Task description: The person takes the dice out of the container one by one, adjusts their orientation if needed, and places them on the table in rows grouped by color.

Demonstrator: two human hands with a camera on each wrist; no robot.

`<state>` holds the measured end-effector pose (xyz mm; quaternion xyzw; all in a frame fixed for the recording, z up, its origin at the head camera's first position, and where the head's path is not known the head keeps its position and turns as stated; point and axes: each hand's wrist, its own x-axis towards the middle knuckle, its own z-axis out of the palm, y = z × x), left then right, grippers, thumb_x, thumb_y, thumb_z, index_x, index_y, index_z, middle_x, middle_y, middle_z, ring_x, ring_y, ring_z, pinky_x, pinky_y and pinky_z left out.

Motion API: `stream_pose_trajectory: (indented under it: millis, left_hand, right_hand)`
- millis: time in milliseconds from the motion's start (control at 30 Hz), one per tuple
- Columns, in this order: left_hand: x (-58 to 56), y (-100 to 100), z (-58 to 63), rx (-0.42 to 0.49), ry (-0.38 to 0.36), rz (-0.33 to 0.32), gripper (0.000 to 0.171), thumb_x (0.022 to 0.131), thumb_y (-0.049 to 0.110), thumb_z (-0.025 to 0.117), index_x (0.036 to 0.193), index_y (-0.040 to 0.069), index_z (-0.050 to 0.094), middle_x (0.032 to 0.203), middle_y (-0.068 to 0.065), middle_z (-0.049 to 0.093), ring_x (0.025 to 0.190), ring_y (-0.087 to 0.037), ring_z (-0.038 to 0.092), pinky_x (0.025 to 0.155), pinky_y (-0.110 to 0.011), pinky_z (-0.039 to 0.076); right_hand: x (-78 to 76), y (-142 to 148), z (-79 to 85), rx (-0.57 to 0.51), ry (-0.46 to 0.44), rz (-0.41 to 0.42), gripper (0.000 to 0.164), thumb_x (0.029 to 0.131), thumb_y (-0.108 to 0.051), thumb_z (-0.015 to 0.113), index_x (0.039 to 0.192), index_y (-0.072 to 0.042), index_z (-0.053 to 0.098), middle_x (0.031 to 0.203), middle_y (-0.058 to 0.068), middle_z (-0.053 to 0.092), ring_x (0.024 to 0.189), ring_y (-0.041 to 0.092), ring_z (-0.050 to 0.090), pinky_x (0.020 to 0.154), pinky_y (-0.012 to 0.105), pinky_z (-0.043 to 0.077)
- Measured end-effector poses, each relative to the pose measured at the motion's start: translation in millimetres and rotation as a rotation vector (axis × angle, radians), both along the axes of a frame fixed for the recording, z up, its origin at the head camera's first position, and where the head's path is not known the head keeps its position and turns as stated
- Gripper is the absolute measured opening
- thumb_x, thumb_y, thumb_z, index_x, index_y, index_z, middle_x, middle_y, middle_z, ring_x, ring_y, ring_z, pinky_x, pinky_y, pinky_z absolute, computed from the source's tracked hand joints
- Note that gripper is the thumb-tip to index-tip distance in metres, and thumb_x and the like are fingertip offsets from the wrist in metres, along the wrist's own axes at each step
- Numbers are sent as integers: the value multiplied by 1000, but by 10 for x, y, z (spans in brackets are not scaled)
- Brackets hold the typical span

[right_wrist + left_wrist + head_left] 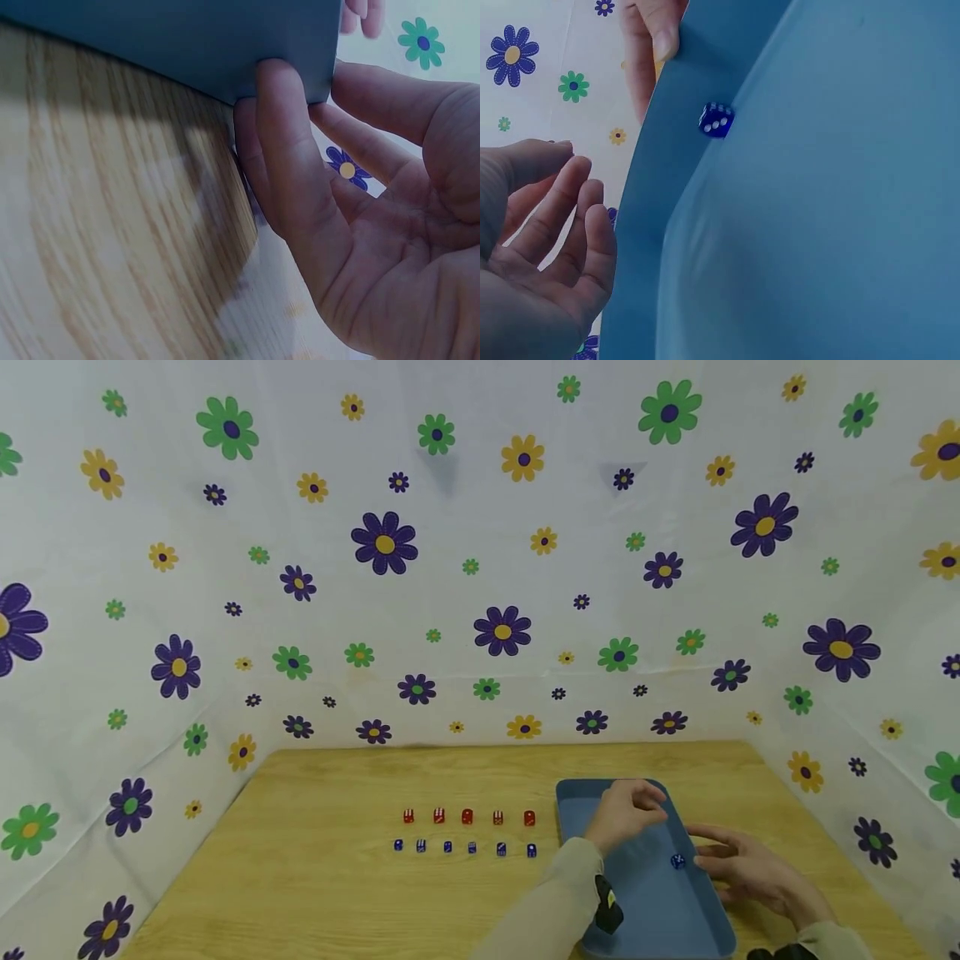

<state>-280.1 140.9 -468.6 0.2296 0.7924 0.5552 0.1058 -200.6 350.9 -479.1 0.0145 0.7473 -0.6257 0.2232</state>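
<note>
A blue tray [660,910] lies on the right part of the table. My left hand [628,814] hovers over its far half, fingers loosely bent and nothing seen between them. A single blue die [678,862] with white dots sits inside against the tray's right wall, also visible in the left wrist view. My right hand [757,872] holds that wall at the rim, with fingers against the outer side in the right wrist view. Left of the tray are a row of several red dice [467,817] and, nearer me, a row of several blue dice [447,847].
The wooden table [315,877] backs onto a white flowered cloth [450,610], which also hangs at both sides. A dark wrist camera [608,906] is strapped at my left wrist.
</note>
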Motion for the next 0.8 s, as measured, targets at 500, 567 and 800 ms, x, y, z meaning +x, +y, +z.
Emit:
stream_pose_trajectory:
  millis: [500,567,800]
  left_hand:
    - [88,132,-186,-119,-61,-146,30,79,2,79,105,14,72,92,3,73,81,-2,63,74,-23,51]
    - [88,137,-205,-127,-58,-140,28,78,1,80,102,12,73,91,4,72,79,-1,62,74,-22,51]
    - [97,173,-255,-187,-13,-142,29,73,-3,82,96,13,72,85,8,68,76,0,59,73,-21,50]
  right_hand:
    - [6,43,-20,-37,0,42,75,99,-21,60,155,2,16,146,39,31,110,26,64,86,47,55]
    - [3,42,-24,-32,-4,36,75,98,-22,61,155,2,17,146,38,33,109,26,65,84,46,56]
    - [-7,41,-22,-36,1,38,76,98,-21,61,154,3,17,143,36,38,107,24,65,83,45,56]
